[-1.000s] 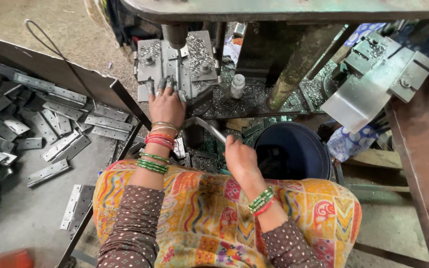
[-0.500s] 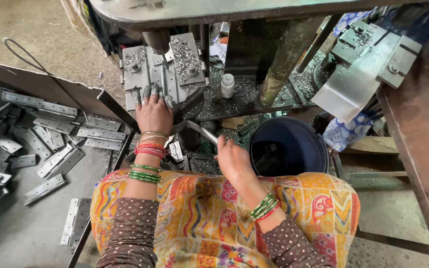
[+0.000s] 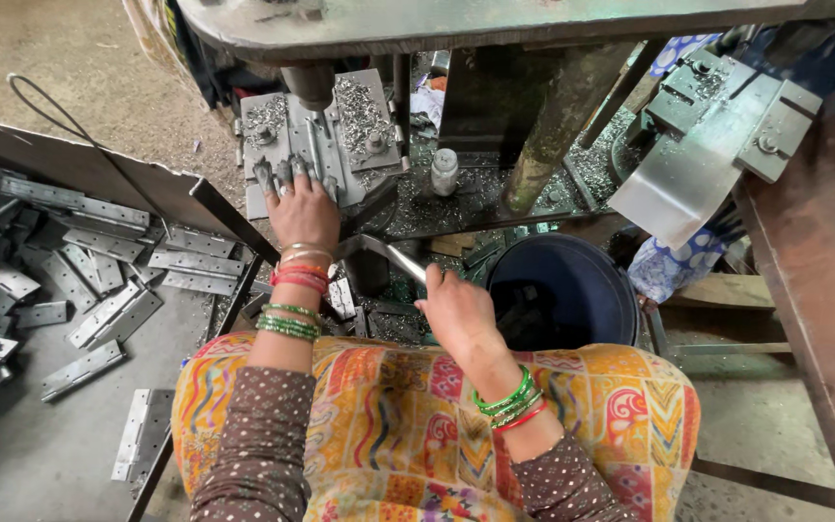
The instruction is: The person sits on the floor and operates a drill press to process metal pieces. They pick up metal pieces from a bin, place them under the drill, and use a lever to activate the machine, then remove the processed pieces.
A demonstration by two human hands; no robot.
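Since a moment ago, we are seeing the left hand (image 3: 300, 208) reaching further onto the press's metal jig (image 3: 326, 135), fingers spread flat, while the right hand (image 3: 458, 307) is gripping the metal lever (image 3: 388, 253) beside the dark bucket (image 3: 562, 290).

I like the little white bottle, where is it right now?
In the head view, the small white bottle stands on the machine bed among metal shavings, just right of the grey fixture where the left hand rests, above the dark bucket.
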